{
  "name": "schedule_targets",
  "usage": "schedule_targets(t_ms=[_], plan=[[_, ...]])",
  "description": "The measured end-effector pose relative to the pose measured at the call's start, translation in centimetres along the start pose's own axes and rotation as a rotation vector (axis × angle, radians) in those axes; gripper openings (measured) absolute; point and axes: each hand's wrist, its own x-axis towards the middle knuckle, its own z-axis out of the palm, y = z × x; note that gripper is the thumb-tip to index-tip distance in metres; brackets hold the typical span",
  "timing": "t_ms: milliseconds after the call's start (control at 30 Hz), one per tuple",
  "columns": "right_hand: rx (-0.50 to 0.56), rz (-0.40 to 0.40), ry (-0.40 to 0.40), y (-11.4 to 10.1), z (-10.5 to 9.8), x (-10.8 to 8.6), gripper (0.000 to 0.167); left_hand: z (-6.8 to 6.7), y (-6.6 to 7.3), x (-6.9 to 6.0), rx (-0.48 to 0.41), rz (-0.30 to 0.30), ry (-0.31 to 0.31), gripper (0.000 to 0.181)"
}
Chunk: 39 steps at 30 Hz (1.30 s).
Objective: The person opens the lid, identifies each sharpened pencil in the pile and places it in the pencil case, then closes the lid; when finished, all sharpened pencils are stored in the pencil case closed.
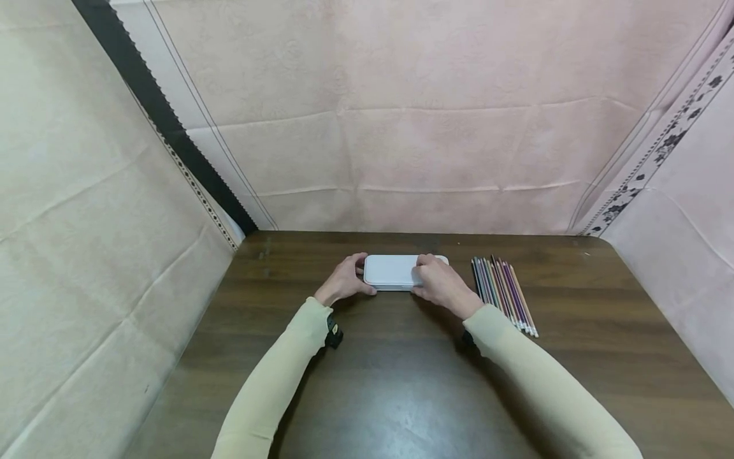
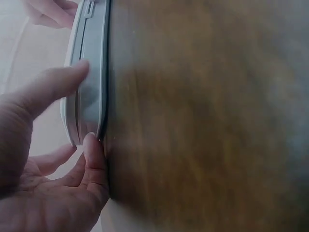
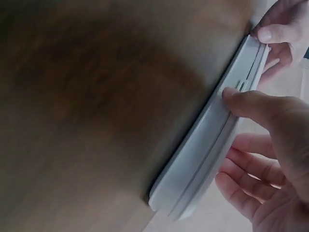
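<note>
Case (image 1: pixel 390 270), white and round-cornered, lies flat near the far edge of the brown table (image 1: pixel 390 389), its long axis running left to right and its latch (image 2: pixel 89 9) side facing the wearer. From where I sit, the lid looks seated, with a thin seam along the front. I see the left hand (image 1: pixel 345 280) curled about the left end, thumb on the front wall and fingertips at the end wall. The right hand (image 1: pixel 443 282) grips farther right, thumb on the front beside the latch, fingers bent over the lid. Just right of that hand I get a slanted row of pencils (image 1: pixel 504 287). The right sleeve (image 1: pixel 545 363) hides part of them. My head view loses most of the case's right end behind the right hand; my left wrist view cuts it off at the top, and blur softens the wood grain.
</note>
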Motion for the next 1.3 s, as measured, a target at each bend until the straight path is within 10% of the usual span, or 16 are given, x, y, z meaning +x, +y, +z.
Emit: schedule_targets(t_ms=[500,1300], plan=[[-0.214,-0.157,0.013,-1.0,0.2,0.5,0.01,0.2,-0.1,1.5,0.182,-0.007,-0.001,0.103],[0.083,-0.028,0.184,4.8,-3.1,-2.3,0.018,0.0,0.0,1.3,0.167,-0.03,0.006,0.101]])
